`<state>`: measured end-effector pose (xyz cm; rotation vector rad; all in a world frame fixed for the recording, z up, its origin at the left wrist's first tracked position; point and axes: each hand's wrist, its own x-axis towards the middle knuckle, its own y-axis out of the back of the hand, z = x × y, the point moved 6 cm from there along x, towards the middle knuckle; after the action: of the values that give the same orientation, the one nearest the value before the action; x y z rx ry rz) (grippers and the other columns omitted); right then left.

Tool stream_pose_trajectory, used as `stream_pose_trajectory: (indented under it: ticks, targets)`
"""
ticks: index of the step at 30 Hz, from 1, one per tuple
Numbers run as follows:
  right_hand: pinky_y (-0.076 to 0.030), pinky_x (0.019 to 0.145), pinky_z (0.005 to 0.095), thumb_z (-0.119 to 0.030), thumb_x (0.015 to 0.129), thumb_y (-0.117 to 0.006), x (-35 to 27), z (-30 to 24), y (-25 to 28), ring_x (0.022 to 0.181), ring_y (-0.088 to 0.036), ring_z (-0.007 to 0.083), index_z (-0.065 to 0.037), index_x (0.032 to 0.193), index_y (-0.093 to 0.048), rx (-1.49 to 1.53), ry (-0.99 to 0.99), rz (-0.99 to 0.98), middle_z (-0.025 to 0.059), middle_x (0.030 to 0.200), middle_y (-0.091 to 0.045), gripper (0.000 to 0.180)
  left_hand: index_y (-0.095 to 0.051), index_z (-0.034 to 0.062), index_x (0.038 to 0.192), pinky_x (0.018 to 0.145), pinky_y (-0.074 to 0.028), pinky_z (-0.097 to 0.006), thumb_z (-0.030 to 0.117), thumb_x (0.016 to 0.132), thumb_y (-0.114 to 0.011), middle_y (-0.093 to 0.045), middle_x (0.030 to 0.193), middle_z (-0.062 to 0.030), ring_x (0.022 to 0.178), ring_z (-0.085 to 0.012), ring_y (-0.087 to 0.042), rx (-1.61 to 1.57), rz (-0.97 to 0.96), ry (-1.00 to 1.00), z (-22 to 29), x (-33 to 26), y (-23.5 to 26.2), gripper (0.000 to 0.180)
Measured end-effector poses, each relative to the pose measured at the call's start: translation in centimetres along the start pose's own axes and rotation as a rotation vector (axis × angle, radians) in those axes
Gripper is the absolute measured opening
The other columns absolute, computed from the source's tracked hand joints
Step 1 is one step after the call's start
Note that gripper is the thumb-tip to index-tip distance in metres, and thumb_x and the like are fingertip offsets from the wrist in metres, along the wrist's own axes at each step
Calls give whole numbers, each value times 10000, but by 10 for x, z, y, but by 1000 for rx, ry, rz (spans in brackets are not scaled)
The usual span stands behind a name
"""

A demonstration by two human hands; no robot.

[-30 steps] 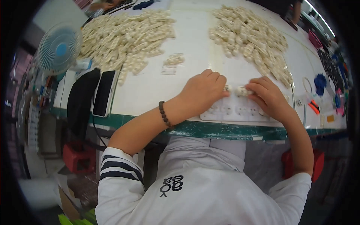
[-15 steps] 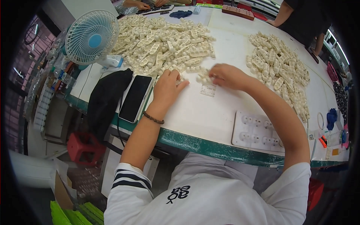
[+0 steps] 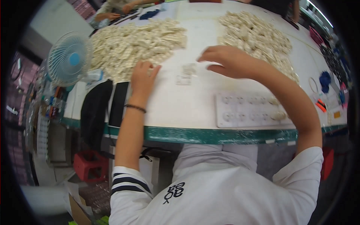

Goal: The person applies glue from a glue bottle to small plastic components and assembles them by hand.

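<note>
Right hand (image 3: 230, 63): released, thumb and fingers parted, positioned over the counter (image 3: 168, 108); left hand (image 3: 143, 78): at the near edge of the left pile of cream pieces (image 3: 131, 47), thumb and fingers spread; whether it grips a piece cannot be told; between the hands, nearer the right: a small cluster of cream pieces (image 3: 188, 69), blurred, with a clear flat item (image 3: 183, 80) just below it; nearer the body: a white tray (image 3: 245, 109) with two rows of round seats, cream parts (image 3: 278, 116) at its right end, beside the right forearm; beyond the right hand: the right pile of cream pieces (image 3: 255, 32); left of the left forearm: a dark-screened phone (image 3: 119, 101), a black cloth item (image 3: 95, 112); farther left: a fan (image 3: 71, 58).
</note>
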<state>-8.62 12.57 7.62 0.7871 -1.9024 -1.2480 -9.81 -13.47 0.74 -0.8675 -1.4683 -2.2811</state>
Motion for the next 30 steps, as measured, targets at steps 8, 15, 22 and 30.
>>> stream_pose_trajectory:
  ticks: [8,15,22,30]
  targets:
    - [-405,1003,409,-153,604,-842,-262,18,76,1224,-470,315,-82,989,-677,-177,-529,-124,107,1276,-549,425,-675,59,987,918,-457,-397,214,782,-737,-594,1128,-179,1080,-329,-564,-496,-444,-295,193,-27,-13,264]
    - [-390,1032,389,-203,656,-832,-291,52,49,1253,-458,315,-99,1058,-683,158,-656,-121,136,1374,-486,441,-660,62,919,823,-475,-414,344,771,-732,-596,1023,-155,964,-319,-587,-374,-630,-653,358,-44,-76,327]
    - [-393,1013,389,-195,647,-834,-302,50,48,1209,-482,298,-56,1002,-710,104,-463,9,113,1251,-558,401,-642,47,808,764,-475,-382,334,711,-774,-548,914,-125,853,-297,-567,-447,-569,-621,362,-41,-84,330]
    - [-441,917,357,-126,655,-816,-295,37,46,1080,-494,263,-35,957,-692,42,-468,63,79,1195,-544,339,-605,42,769,739,-490,-365,252,679,-807,-527,921,-132,849,-296,-574,-615,-345,-435,296,-2,-50,305]
